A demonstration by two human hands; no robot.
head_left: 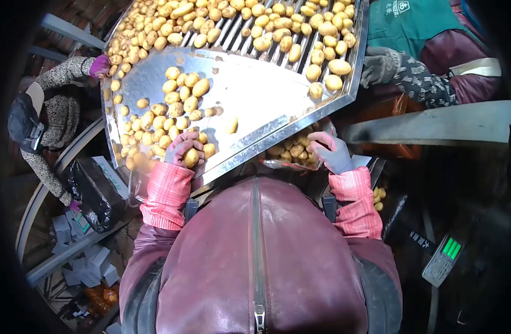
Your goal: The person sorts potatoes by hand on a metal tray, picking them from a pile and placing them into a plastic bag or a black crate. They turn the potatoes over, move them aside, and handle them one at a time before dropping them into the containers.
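My left hand (181, 148), in a purple-grey glove, is over the lower edge of the metal sorting tray (250, 89). Its fingers curl around a potato (191, 158). More potatoes (155, 122) lie loose beside and beyond it. My right hand (331, 152), also gloved, is at the right side of a clear plastic bag (296, 151) with potatoes inside, below the tray's rim. Its fingers look bent and apart, pointing over the bag, with nothing visible between them. Whether they touch the bag's edge is hard to make out.
Potatoes cover the roller grate (233, 33) at the far side. One person's purple-gloved hand (100, 66) is at the tray's left edge; another person's grey-gloved hand (379, 65) is at its right. A metal bar (433, 125) extends rightward. A scale display (443, 259) shows lower right.
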